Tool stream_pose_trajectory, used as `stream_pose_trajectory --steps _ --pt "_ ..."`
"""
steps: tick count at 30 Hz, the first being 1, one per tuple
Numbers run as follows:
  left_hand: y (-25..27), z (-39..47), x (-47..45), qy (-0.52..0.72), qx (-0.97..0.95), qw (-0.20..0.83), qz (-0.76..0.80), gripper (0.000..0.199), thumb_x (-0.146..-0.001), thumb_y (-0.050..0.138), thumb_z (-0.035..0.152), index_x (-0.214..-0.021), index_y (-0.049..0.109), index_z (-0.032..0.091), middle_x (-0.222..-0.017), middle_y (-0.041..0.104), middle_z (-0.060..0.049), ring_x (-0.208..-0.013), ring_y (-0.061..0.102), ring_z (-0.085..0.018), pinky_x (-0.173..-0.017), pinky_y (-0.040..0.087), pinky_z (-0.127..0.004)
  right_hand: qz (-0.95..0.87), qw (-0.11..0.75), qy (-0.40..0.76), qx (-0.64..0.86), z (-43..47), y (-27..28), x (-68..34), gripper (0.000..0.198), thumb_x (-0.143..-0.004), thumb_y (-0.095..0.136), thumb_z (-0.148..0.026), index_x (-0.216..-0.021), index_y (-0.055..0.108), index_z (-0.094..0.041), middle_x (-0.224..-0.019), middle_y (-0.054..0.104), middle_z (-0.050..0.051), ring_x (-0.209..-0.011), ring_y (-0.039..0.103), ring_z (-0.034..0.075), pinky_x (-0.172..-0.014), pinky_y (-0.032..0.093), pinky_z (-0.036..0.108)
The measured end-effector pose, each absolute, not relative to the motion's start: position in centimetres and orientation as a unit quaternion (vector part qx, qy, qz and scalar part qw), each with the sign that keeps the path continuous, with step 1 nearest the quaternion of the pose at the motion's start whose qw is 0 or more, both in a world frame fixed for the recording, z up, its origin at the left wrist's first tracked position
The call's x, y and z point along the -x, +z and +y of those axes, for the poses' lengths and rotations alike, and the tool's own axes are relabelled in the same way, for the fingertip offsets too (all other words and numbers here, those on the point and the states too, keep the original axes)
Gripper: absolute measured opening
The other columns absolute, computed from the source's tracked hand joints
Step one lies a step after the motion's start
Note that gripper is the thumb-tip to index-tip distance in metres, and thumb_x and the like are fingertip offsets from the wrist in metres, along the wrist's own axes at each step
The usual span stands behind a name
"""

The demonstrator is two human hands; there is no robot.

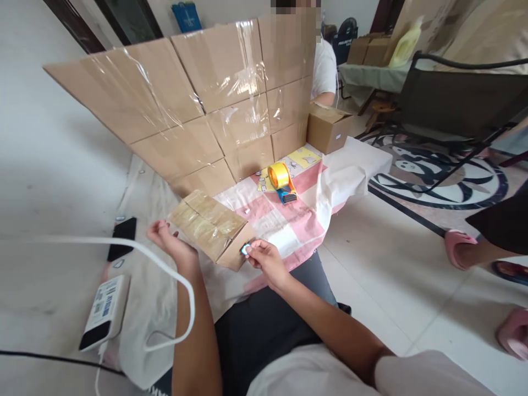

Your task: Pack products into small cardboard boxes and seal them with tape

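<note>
A taped cardboard box lies slantwise at the table's near edge, its top covered with shiny clear tape. My left hand is at the box's left end, fingers curled against it; part of the grip is hidden. At the opposite end face, my right hand pinches a small white-and-blue piece between thumb and fingers, close against the cardboard. Its exact kind is too small to make out. Beyond the box, a tape dispenser with a yellow roll rests on the pink-and-white tablecloth.
A tall wall of taped cartons stands behind. Another box sits at the table's far right, near a person in a white shirt. At left are a phone, a power bank and a white cable. A folding chair stands right.
</note>
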State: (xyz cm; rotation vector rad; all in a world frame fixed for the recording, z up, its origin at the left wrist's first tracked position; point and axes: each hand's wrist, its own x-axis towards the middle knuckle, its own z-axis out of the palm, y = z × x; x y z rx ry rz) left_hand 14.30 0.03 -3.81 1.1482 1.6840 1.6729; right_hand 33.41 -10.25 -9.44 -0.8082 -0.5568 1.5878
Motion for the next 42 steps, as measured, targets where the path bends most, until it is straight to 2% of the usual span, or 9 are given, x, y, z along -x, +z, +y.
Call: stream_pose_trajectory --steps 5,9,12,15,19,22,27,36,42 --pt "-2.6 3.0 -14.3 0.673 -0.38 0.318 0.549 0.014 -0.094 0.051 0.025 -0.104 0.043 0.018 -0.096 0.056 0.002 -0.093 0.061 -0.013 -0.083 0.049 -0.032 -0.303 0.631 0.616 0.361 -9.8 -10.0 -32.9 0.043 -0.066 0.088 -0.056 -0.071 0.063 -0.021 -0.066 0.064 -0.001 -0.054 0.046 0.01 -0.053 0.031 0.025" --pt "-3.3 2.7 -14.0 0.674 -0.377 0.352 0.528 0.02 -0.09 0.054 0.015 -0.109 0.049 0.015 -0.094 0.059 0.002 -0.088 0.06 -0.012 -0.082 0.049 -0.03 -0.342 0.636 0.576 0.382 -9.3 -10.9 -32.1 0.043 -0.069 0.085 -0.056 -0.068 0.059 -0.022 -0.071 0.065 0.001 -0.065 0.056 0.015 -0.063 0.042 0.029" --pt "-3.7 2.3 -13.4 0.667 -0.379 0.372 0.522 0.021 -0.088 0.057 0.015 -0.108 0.051 0.013 -0.092 0.059 0.003 -0.086 0.058 -0.011 -0.08 0.048 -0.028 -0.368 0.631 0.539 0.421 -9.1 -11.6 -31.8 0.042 -0.075 0.079 -0.054 -0.069 0.052 -0.023 -0.071 0.06 0.0 -0.065 0.051 0.015 -0.064 0.041 0.029" --pt "-3.9 2.4 -12.9 0.671 -0.371 0.374 0.522 0.024 -0.083 0.06 0.015 -0.107 0.052 0.014 -0.09 0.061 0.003 -0.083 0.058 -0.011 -0.078 0.047 -0.026 -0.386 0.652 0.434 0.487 -8.8 -12.1 -32.4 0.04 -0.069 0.084 -0.045 -0.086 0.054 -0.023 -0.088 0.059 0.001 -0.075 0.05 0.016 -0.072 0.044 0.031" --pt "-4.4 3.0 -12.7 0.678 -0.361 0.371 0.522 0.024 -0.08 0.067 0.022 -0.101 0.057 0.017 -0.089 0.063 0.001 -0.08 0.06 -0.013 -0.076 0.049 -0.027 -0.478 0.624 0.374 0.492 -8.3 -12.5 -33.8 0.059 -0.072 0.083 -0.043 -0.122 0.06 -0.023 -0.12 0.062 0.008 -0.101 0.055 0.023 -0.088 0.046 0.037" --pt "-4.4 3.3 -12.7 0.684 -0.35 0.369 0.523 0.027 -0.076 0.075 0.029 -0.095 0.06 0.018 -0.085 0.064 0.001 -0.076 0.059 -0.014 -0.074 0.049 -0.03 -0.507 0.617 0.364 0.479 -8.1 -13.0 -34.1 0.054 -0.078 0.081 -0.046 -0.123 0.064 -0.021 -0.115 0.065 0.009 -0.104 0.057 0.025 -0.092 0.046 0.039" --pt "-4.3 3.9 -12.9 0.698 -0.313 0.375 0.524 0.038 -0.044 0.078 0.029 -0.077 0.059 0.024 -0.069 0.062 0.008 -0.068 0.053 -0.016 -0.063 0.042 -0.029 -0.488 0.642 0.37 0.462 -7.5 -14.2 -33.5 0.056 -0.076 0.084 -0.055 -0.116 0.067 -0.021 -0.109 0.067 0.006 -0.099 0.059 0.022 -0.088 0.047 0.035" --pt "-5.1 4.6 -12.8 0.706 -0.303 0.368 0.524 0.03 -0.04 0.078 0.034 -0.066 0.063 0.033 -0.066 0.063 0.013 -0.069 0.052 -0.017 -0.063 0.044 -0.031 -0.479 0.615 0.381 0.498 -7.8 -14.0 -33.2 0.082 -0.058 0.094 -0.06 -0.125 0.067 -0.024 -0.116 0.065 0.006 -0.106 0.057 0.025 -0.093 0.048 0.038" --pt "-5.0 4.5 -12.6 0.7 -0.299 0.364 0.537 0.03 -0.041 0.078 0.034 -0.068 0.063 0.033 -0.064 0.061 0.012 -0.067 0.051 -0.018 -0.057 0.042 -0.029 -0.464 0.616 0.379 0.513 -7.5 -14.0 -33.0 0.077 -0.055 0.097 -0.056 -0.118 0.068 -0.023 -0.112 0.065 0.005 -0.103 0.056 0.024 -0.091 0.048 0.037"
